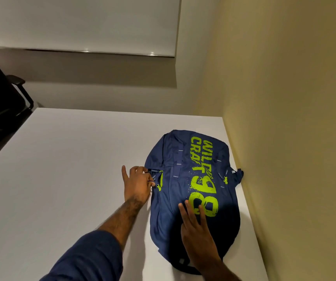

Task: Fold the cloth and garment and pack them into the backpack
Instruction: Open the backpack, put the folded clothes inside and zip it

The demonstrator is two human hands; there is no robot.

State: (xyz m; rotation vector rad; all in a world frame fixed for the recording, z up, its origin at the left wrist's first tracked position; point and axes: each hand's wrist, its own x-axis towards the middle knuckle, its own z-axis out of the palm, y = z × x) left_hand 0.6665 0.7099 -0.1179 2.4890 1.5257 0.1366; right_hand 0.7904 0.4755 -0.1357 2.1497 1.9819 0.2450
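Observation:
A navy backpack [193,179] with lime-green lettering lies flat on the white table [71,169], near the table's right edge by the wall. My left hand [137,184] is at the backpack's left side, thumb and fingers pinched on a dark zipper pull there, index finger pointing up. Flat on the front of the backpack lies my right hand [198,234], fingers spread over the green number print. No cloth or garment is in view.
A black office chair [2,102] stands off the table's far left corner. A yellowish wall [284,98] runs along the right edge of the table. A white roller blind [81,23] hangs on the far wall.

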